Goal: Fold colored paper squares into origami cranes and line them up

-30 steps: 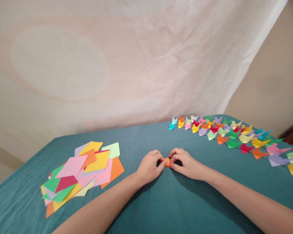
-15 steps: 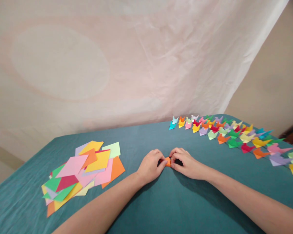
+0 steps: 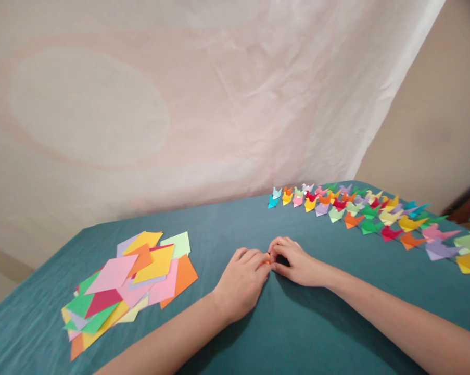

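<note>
A small piece of folded orange paper (image 3: 267, 258) is pinched between my two hands, just above the green tablecloth. My left hand (image 3: 243, 281) is closed on its left side, the back of the hand turned up and covering most of the paper. On the right side, my right hand (image 3: 291, 261) grips the paper's edge between thumb and fingertips. Only a sliver of orange shows, so its folded shape cannot be made out.
To the left lies a loose pile of coloured paper squares (image 3: 113, 273). Rows of folded paper birds (image 3: 369, 212) stand along the table's right and far side. A pale hanging cloth (image 3: 203, 104) rises behind the green-covered table (image 3: 297, 333).
My left hand has rolled over, its back now turned up and hiding more of the orange paper. My right hand keeps its pinch. The view has shifted slightly.
</note>
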The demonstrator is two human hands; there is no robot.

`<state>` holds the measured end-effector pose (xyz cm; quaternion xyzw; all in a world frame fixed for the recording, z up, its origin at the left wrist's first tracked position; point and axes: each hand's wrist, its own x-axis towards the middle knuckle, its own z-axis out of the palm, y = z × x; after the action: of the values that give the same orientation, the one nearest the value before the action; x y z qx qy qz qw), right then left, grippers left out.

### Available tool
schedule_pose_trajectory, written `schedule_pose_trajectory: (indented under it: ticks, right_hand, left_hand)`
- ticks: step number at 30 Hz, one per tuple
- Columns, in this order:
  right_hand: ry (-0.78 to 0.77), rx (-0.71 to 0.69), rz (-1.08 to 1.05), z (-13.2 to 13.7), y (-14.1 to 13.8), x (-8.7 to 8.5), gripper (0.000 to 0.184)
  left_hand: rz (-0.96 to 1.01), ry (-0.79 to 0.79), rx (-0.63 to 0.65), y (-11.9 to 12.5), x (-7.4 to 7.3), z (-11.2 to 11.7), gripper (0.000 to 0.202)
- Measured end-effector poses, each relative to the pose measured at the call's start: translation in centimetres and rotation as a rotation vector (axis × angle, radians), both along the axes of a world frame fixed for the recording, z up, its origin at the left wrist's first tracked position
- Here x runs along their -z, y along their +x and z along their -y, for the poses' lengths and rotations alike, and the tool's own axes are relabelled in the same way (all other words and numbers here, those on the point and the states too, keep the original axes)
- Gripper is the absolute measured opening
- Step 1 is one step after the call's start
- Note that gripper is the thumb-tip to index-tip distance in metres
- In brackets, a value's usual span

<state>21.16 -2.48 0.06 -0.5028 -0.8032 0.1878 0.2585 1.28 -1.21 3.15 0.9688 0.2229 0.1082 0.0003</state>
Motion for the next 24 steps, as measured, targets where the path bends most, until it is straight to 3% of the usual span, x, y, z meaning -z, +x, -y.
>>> schedule_pose_trajectory:
  ticks: [8,19,24]
  right_hand:
    - [0.025,0.018,-0.015,-0.1,0.0,0.4,0.006]
    - [0.001,-0.109,-0.097,0.5,1.3,-0.3,0.008]
    - [0.058,-0.192,-0.063,0.5,2.7,-0.2,0.028]
  left_hand:
    - [-0.107,0.067,-0.095,-0.3,1.7,2.3,0.052]
    - [-0.107,0.015,-0.113,-0.6,1.9,2.2,0.053]
    - [-0.094,0.011,-0.108,-0.7,1.9,2.2,0.052]
